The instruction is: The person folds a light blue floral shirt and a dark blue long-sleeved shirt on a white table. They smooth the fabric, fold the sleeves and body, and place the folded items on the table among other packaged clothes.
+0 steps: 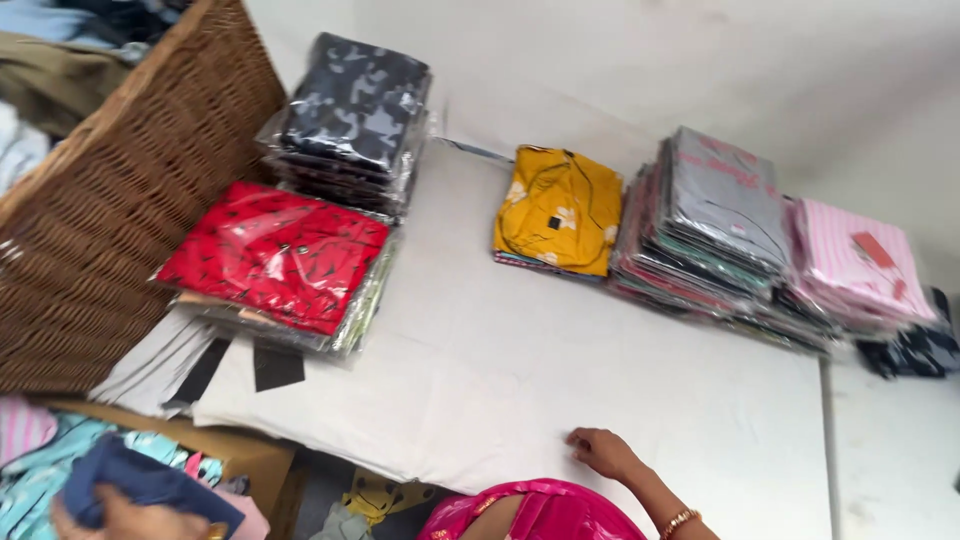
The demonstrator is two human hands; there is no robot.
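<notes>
At the bottom of the frame, the right hand (pixel 603 450) rested on the white table (pixel 560 380), fingers curled loosely, pinching nothing; lower left, the left hand (pixel 125 515) gripped a navy garment (pixel 150 485), seemingly lifted from the clothes box (pixel 250 455)

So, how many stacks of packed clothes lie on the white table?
5: dark camouflage stack at the back left, red stack before it, yellow stack in the middle, grey-topped stack and pink striped stack at the right. More may be hidden.
</notes>
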